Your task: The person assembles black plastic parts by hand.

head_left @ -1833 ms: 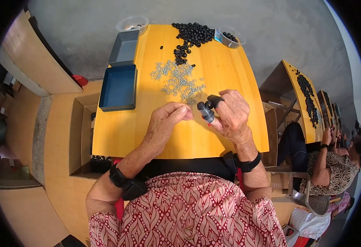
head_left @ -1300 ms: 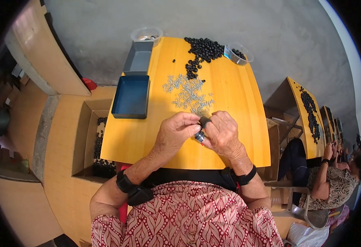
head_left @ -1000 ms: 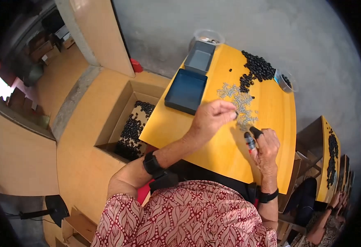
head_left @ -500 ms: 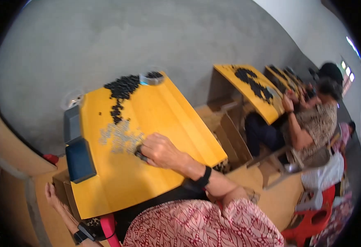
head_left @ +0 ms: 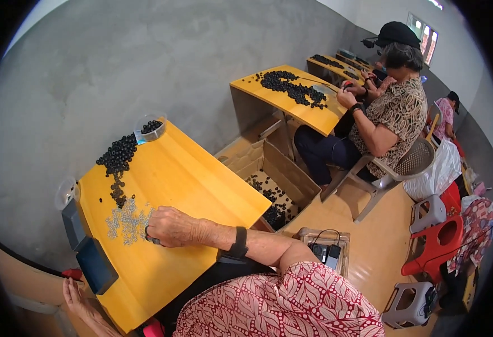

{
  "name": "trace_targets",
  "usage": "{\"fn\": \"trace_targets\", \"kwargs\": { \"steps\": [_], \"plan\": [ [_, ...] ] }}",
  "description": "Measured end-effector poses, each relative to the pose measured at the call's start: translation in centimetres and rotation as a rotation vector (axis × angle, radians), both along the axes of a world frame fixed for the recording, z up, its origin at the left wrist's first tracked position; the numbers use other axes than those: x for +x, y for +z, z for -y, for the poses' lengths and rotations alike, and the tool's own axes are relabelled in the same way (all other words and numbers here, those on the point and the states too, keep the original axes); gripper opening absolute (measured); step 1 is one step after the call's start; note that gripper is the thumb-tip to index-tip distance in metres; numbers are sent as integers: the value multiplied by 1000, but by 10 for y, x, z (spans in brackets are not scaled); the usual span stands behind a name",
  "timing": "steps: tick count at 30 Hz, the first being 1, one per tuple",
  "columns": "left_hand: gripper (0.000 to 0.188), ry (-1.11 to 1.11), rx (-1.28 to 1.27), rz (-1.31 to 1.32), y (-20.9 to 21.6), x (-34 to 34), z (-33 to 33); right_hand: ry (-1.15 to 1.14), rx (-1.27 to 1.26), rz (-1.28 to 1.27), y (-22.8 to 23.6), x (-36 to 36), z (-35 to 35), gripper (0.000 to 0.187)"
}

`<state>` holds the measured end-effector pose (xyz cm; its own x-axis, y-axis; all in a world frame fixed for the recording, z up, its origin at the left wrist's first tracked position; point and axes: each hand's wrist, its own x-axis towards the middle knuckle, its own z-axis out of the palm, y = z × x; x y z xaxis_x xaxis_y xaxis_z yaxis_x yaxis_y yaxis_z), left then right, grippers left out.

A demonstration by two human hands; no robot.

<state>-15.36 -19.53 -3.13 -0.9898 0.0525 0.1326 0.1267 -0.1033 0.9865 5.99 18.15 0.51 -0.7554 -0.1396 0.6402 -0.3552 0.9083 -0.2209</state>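
Observation:
My right hand [head_left: 174, 227] is closed over the yellow table [head_left: 185, 191], with a small black round part [head_left: 153, 238] showing under its curled fingers. Beside those fingertips lies a scatter of small silvery metal pieces [head_left: 127, 223]. Farther off, a heap of black ring-like parts [head_left: 118, 154] trails down toward the silvery ones. Past the table's left edge hangs my left hand [head_left: 77, 299], fingers stretched out and nothing visible in it.
Two dark open trays [head_left: 96, 265] line the left edge. A clear tub of black parts [head_left: 150, 128] stands at the far corner. An open cardboard box [head_left: 269, 185] with black parts sits right of the table. Beyond it, a co-worker [head_left: 392, 106] sits at another yellow table [head_left: 291, 101].
The view has swung right, so my table appears farther left and more of the co-worker's side shows. My right hand stays closed beside the silvery pieces; my left stays off the table.

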Motion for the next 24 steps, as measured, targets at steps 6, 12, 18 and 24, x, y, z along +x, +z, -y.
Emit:
{"fn": "trace_targets", "kwargs": {
  "steps": [6,12,18,24],
  "plan": [
    [38,-250,120,-26,45,45,-49,62,28,-67,-8,-12,-9,7],
    [24,-468,138,144,81,96,-132,-33,79,17,-3,5,-30,10],
    [23,-570,147,281,56,107,-149,-223,88,184,14,10,-46,14],
    [24,-616,163,397,34,115,-153,-381,151,428,12,-11,-60,22]
  ]
}}
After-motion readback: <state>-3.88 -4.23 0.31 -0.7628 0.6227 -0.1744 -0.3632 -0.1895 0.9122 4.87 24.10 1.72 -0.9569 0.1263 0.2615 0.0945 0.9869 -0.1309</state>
